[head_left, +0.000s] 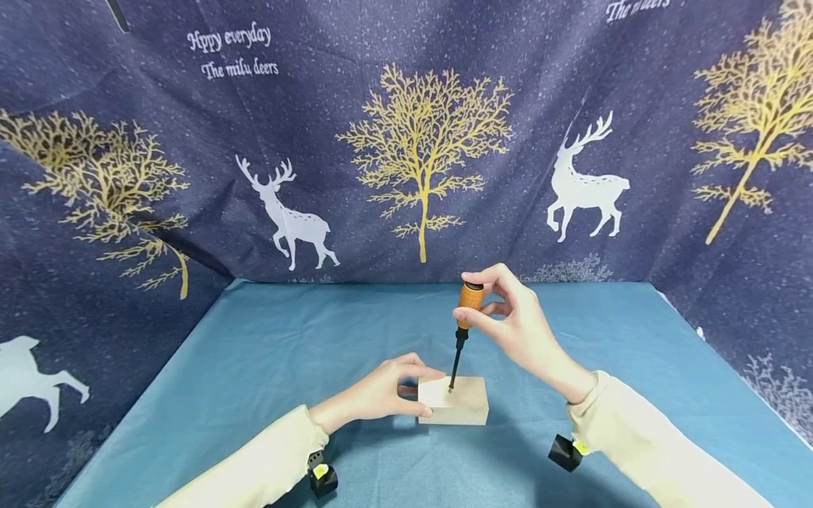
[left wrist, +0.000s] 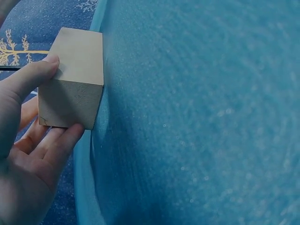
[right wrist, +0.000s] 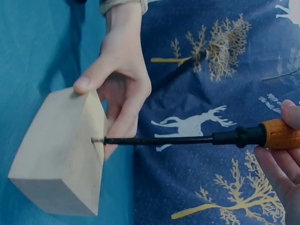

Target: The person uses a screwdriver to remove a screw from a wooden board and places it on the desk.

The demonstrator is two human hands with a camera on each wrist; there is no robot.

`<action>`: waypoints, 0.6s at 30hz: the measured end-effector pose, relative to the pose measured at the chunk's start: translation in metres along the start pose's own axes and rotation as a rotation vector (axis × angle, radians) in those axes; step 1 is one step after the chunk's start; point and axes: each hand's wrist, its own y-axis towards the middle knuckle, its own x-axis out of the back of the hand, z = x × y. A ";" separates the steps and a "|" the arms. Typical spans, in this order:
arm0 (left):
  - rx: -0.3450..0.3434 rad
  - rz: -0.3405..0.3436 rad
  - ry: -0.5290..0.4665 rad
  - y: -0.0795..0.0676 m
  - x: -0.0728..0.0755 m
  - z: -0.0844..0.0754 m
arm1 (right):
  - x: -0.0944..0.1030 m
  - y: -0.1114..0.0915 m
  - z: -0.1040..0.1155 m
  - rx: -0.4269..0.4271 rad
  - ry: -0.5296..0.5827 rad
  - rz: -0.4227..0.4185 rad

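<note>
The right wrist view's edge crops the screwdriver handle (right wrist: 279,135) and right grip (right wrist: 287,180); the screw (right wrist: 97,140) is partly hidden.

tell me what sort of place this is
Probably a tabletop workspace, perhaps indoors, judging by the plain blue cloth spread flat, the dark-blue fabric backdrop printed with white deer and gold trees, and the orange-and-black screwdriver set to a metal screw in the pale rectangular wooden block.

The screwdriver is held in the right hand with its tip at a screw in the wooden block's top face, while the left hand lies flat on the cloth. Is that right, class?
Not quite: the left hand grips the wooden block between thumb and fingers, as the left wrist view shows. The right hand does hold the screwdriver at the screw.
</note>
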 end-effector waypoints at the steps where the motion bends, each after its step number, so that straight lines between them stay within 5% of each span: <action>1: 0.000 -0.001 -0.002 0.000 0.000 0.000 | 0.000 -0.001 0.001 -0.001 0.003 -0.004; 7: 0.000 0.004 -0.008 0.000 0.000 0.002 | 0.003 -0.004 -0.001 -0.016 0.118 0.030; 18: -0.012 -0.001 -0.003 0.001 0.000 0.003 | 0.018 0.007 -0.020 0.123 0.448 0.295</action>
